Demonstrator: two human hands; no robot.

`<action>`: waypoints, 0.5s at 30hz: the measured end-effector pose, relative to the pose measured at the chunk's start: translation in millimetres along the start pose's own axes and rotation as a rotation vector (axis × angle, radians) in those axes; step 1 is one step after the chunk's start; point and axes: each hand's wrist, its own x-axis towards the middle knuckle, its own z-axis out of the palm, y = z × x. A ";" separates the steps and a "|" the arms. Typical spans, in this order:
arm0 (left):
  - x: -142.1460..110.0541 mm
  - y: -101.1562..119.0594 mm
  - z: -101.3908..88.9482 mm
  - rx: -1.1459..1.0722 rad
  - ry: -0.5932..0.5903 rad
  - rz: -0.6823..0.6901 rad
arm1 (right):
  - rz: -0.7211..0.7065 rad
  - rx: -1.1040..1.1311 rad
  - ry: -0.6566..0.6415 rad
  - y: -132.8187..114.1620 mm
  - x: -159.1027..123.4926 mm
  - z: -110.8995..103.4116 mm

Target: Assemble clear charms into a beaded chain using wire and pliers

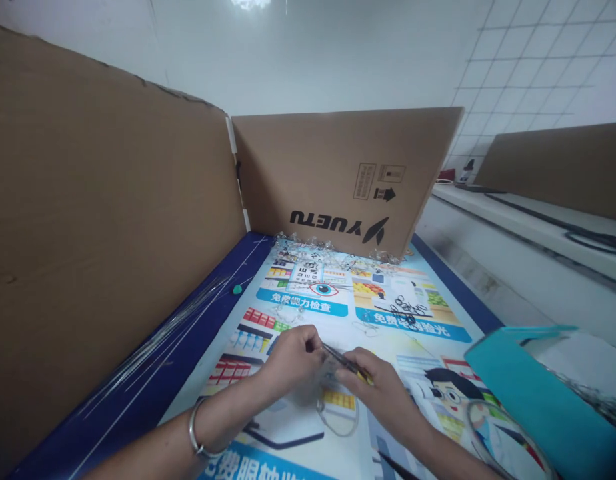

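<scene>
My left hand (pixel 291 357) is closed in a pinch over the printed poster mat (pixel 308 313), a metal bangle (pixel 198 433) on its wrist. My right hand (pixel 375 383) is also closed, gripping small pliers (pixel 344 360) with a yellow handle whose tips reach toward the left fingers. A thin wire loop (pixel 338 415) lies or hangs just below both hands. What the left fingers pinch is too small to make out.
Cardboard walls stand at left (pixel 103 220) and behind (pixel 338 173). Long thin wires (pixel 173 333) lie along the blue mat edge beside a green bead (pixel 237 289). Small black rings (pixel 408 310) and clear pieces (pixel 333 250) sit further back. A teal box (pixel 533 393) is at right.
</scene>
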 end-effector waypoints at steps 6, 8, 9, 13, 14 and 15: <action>-3.0 0.5 5.7 -0.433 -0.169 -0.068 | 0.072 0.110 -0.008 -5.7 -2.3 4.2; -3.6 2.5 4.1 -0.569 -0.233 -0.108 | 0.107 0.184 -0.008 -7.5 -2.8 2.9; -4.1 3.6 3.1 -0.616 -0.259 -0.125 | 0.124 0.224 -0.002 -8.5 -3.0 2.1; -7.3 6.3 2.7 -0.750 -0.266 -0.187 | 0.196 0.350 0.057 -12.2 -4.1 0.2; -8.3 6.1 4.1 -0.780 -0.246 -0.196 | 0.206 0.376 0.065 -12.8 -4.3 0.3; -9.4 5.8 5.9 -0.808 -0.230 -0.200 | 0.211 0.400 0.068 -13.3 -4.4 0.7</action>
